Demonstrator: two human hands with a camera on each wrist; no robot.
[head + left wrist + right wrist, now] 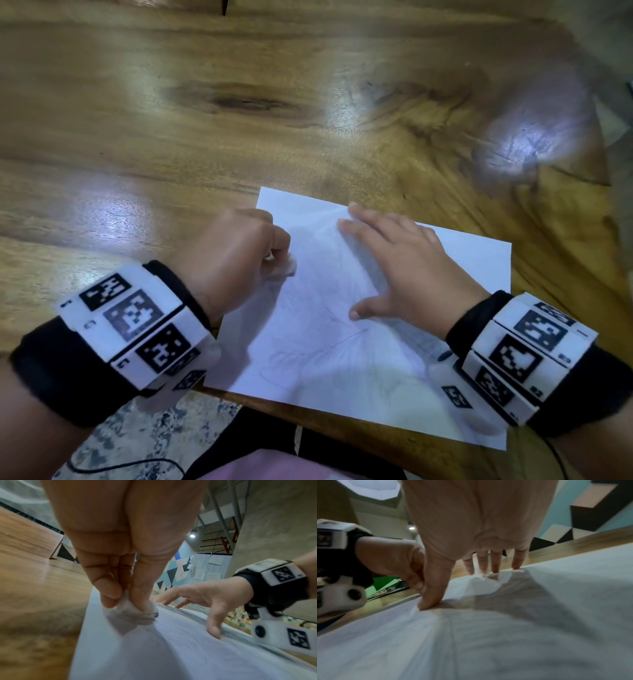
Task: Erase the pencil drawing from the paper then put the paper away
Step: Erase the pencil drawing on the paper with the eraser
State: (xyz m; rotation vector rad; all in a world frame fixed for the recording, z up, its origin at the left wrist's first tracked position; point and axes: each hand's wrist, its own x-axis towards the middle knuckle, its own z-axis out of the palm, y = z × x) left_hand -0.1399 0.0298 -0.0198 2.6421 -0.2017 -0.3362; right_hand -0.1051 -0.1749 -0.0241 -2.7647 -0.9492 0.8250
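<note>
On the glossy, knotted wooden worktop lies the white rectangular paper sheet – left hand pinches a smudged white eraser against it – right hand, fingers splayed flat, pins it

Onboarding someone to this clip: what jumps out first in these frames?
The white sheet of paper with faint pencil lines, lying at the near edge of the glossy wooden table. Over its left part the left hand pinches a smudged white eraser against the sheet, while the right hand is spread flat, fingers pressing the paper down. Chunky marker-tagged wristbands sit on both wrists.
</note>
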